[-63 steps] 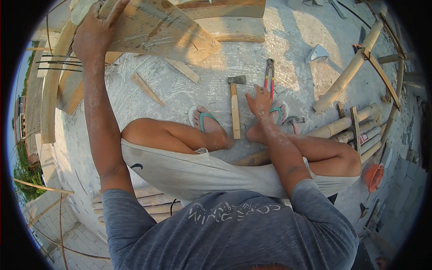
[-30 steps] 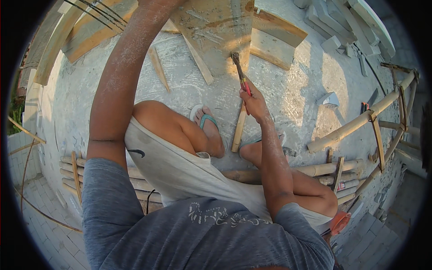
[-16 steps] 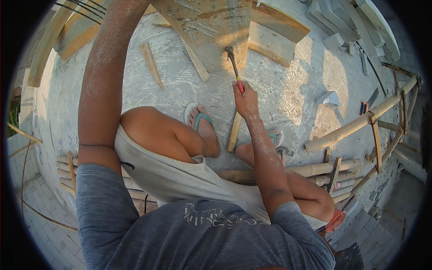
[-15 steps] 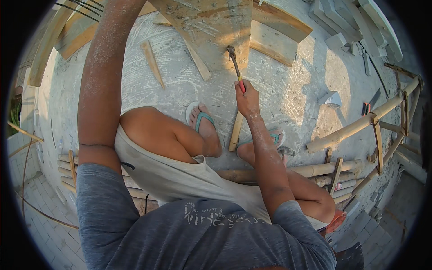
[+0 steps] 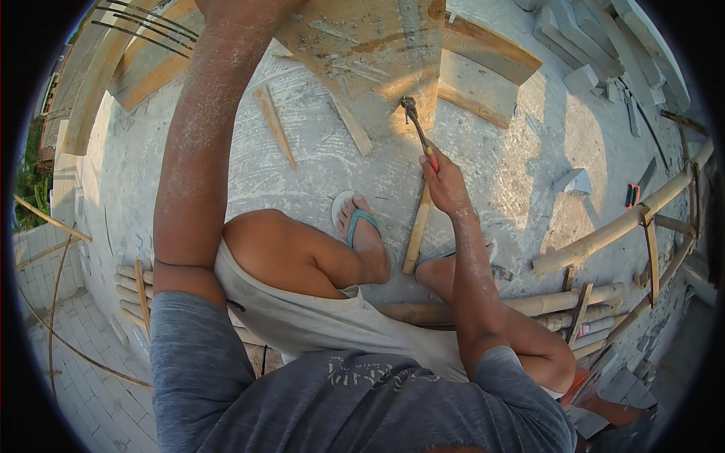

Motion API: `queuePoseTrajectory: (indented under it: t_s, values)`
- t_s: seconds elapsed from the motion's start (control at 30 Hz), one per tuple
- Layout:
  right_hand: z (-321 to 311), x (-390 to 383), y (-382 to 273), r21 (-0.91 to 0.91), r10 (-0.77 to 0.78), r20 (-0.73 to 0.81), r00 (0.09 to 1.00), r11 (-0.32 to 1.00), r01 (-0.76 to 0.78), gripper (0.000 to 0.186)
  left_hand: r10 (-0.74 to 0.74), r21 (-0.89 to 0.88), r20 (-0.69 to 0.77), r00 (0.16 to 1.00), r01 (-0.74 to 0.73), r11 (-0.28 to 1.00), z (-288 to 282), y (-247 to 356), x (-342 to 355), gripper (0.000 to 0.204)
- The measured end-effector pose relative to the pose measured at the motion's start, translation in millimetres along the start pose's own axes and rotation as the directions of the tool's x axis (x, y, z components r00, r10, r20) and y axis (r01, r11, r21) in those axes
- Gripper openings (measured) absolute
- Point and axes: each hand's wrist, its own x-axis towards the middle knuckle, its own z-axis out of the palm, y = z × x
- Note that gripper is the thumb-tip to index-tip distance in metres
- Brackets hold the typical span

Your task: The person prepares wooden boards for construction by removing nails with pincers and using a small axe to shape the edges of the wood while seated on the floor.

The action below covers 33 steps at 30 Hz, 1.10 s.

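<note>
My right hand [image 5: 447, 186] is wrapped round the handle of a claw hammer [image 5: 421, 134] with a red and yellow grip. The hammer's dark metal head lies over the near end of a wide, stained wooden board [image 5: 355, 57]; whether it touches the wood, I cannot tell. My left arm reaches far forward along the board's left side. Only part of my left hand [image 5: 245, 9] shows at the top edge, and its fingers are out of sight. Between my feet a narrow wooden strip [image 5: 417, 232] lies on the concrete floor.
Loose wood pieces [image 5: 275, 124] lie left of the board, with a plank form [image 5: 487, 72] to its right. Pale blocks [image 5: 578, 38] are stacked at the far right. A trowel [image 5: 575, 183] and a saw [image 5: 638, 189] lie near a bamboo pole [image 5: 604, 234]. Thin dark rods [image 5: 147, 30] stick out at upper left.
The whole view has shifted, so the scene sits lower and further right. The hammer remains over the board's near end in my right hand, whose wrist has turned slightly.
</note>
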Motion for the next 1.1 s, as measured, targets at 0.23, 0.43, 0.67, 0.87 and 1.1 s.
queuePoseTrajectory:
  t_s: [0.23,0.43,0.67,0.87,1.1]
  values:
    - [2,0,-17,-0.084,0.033,-0.071,0.997,0.996,-0.039,0.042,0.021,-0.146,-0.002,1.0,-0.021,0.989,7,9,2,0.065]
    - [60,17,41,0.044,-0.147,-0.173,0.974,0.987,0.156,0.031,0.013,-0.15,-0.007,1.0,-0.014,0.989,2,-12,6,0.065]
    - [88,39,41,0.08,-0.139,-0.336,0.931,0.981,0.175,0.039,-0.034,-0.135,0.083,0.996,0.045,0.99,21,-11,4,0.07]
    - [107,-7,37,0.111,-0.149,-0.318,0.936,0.975,0.193,0.041,-0.178,-0.102,0.092,0.98,0.187,0.977,6,-38,-3,0.074]
    - [113,-59,125,0.405,0.26,0.116,0.959,0.869,-0.284,0.045,-0.26,0.018,0.196,0.946,0.261,0.965,40,-63,2,0.067]
